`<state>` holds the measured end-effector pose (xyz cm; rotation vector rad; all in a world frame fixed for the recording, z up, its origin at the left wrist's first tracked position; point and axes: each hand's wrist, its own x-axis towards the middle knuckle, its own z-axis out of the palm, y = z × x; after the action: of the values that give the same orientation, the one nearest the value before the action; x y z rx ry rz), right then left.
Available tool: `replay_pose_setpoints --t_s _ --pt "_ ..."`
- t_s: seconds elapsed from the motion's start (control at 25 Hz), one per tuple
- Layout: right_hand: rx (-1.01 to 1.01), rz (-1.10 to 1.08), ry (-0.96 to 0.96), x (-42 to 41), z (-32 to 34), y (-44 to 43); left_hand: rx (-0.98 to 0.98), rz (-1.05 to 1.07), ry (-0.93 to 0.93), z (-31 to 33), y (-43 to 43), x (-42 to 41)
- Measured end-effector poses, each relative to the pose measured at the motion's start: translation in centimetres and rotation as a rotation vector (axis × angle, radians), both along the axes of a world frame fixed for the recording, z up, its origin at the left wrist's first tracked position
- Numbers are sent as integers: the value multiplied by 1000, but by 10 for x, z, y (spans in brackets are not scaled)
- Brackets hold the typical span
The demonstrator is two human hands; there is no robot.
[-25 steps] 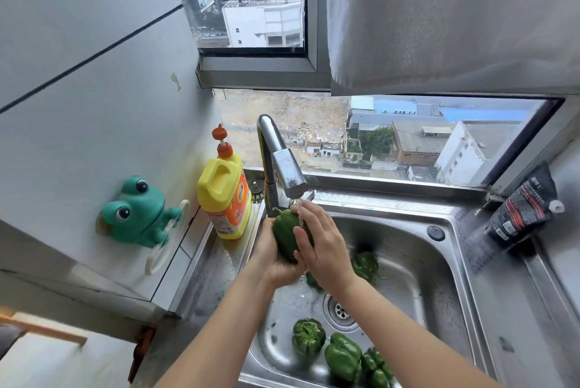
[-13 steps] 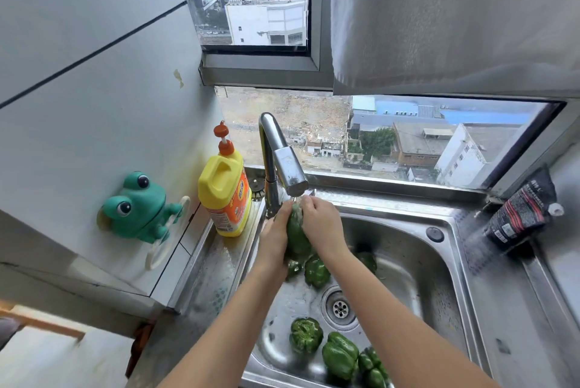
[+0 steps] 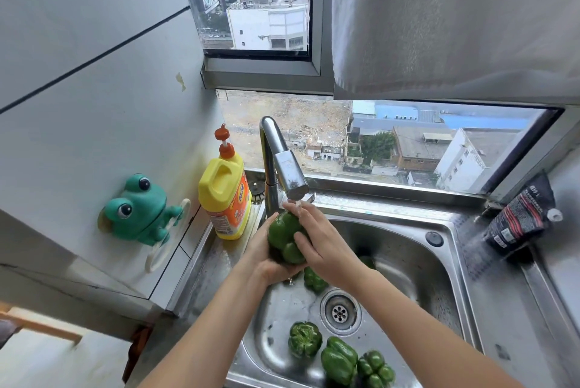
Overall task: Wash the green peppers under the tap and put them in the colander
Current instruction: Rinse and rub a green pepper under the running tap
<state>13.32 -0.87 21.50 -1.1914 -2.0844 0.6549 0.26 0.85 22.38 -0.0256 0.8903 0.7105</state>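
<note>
Both hands cup one glossy, lobed green pepper under the steel tap's stream — left hand cradling beneath, right hand wrapped over. Wet, it looks slippery yet firm — grip its ridged sides.

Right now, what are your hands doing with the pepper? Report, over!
Left hand cups green pepper from below, right hand rubs it under tap. More peppers wait in sink. No colander visible. Nothing blocking.

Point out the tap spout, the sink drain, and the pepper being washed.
tap spout [image 3: 290,172], head view, squared outlet end
sink drain [image 3: 340,312], head view, strainer centre
held green pepper [image 3: 284,230], head view, exposed side between hands
</note>
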Motion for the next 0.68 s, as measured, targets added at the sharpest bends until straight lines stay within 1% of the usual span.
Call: replay_pose_setpoints --t_s 0.08,0.12,0.2,0.24,0.28,0.32,0.4,0.48,0.52,0.56,0.68 --pt "-16 54 -74 3 4 2 -4 2 -36 -2 -1 -1" --pt "2 22 -80 3 3 3 -4 11 -65 -2 -1 -2" --pt "20 -173 15 -1 3 2 32 42 -85 0 -1 1" --pt "-11 -296 80 -6 2 1 75 61 -66 -1 0 4" --pt "-91 -400 151 -11 4 2 141 71 -28 -2 -1 7" --pt "-227 -479 233 -15 7 7 227 67 23 -4 -1 9" --pt "-629 -562 458 -15 15 24 384 27 117 -7 -4 8" --pt "-1075 -542 772 -7 18 38 541 -46 194 -9 -6 3" --pt "-1219 -506 896 -4 18 40 620 -65 250 -11 -6 1" --pt "-1313 -471 977 -2 14 39 698 -55 324 -14 -5 0" --pt "-1429 -405 1046 -2 0 29 859 70 648 -19 0 -1"
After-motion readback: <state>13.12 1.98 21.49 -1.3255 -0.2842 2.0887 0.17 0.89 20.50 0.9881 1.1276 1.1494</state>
